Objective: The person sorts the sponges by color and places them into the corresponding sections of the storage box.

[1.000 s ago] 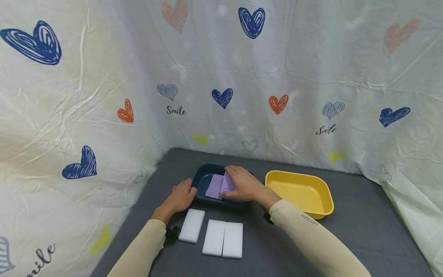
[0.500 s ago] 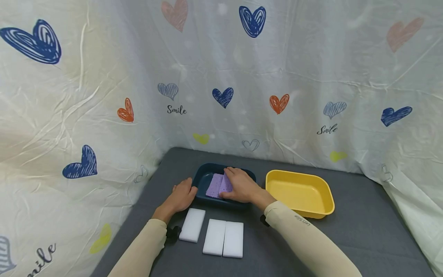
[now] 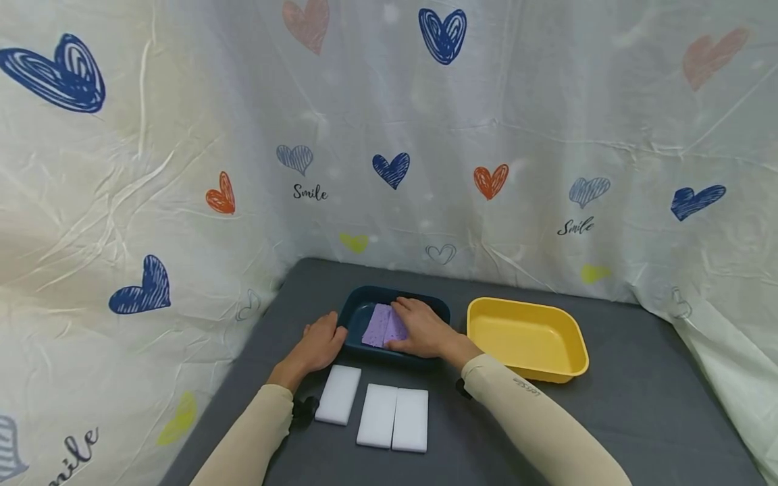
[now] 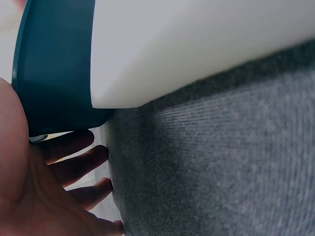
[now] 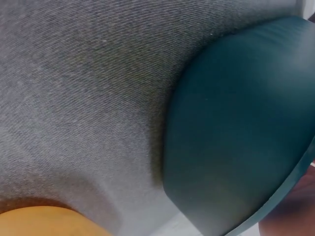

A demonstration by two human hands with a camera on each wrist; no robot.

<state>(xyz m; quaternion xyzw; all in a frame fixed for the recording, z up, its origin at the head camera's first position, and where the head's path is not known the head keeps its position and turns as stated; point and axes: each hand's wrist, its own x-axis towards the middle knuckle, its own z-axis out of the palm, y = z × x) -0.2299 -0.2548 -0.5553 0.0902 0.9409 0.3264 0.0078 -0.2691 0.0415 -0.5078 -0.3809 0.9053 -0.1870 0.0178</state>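
Lower now, one purple sponge (image 3: 396, 328) gripped by the right hand (image 3: 423, 329) looks light, squashy, best pinched endwise, the left hand (image 3: 319, 344) resting loose-fingered at nine o'clock on the navy bin (image 3: 357, 316).

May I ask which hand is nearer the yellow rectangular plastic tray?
Right: the right hand is just left of the yellow tray; the left hand is farther left.

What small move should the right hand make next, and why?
I'd probably loosen the right hand and lift it clear: the purple sponge partly under it seems to lie flat in the dark blue tray, beside another purple sponge, while the left hand rests at the tray's left end.
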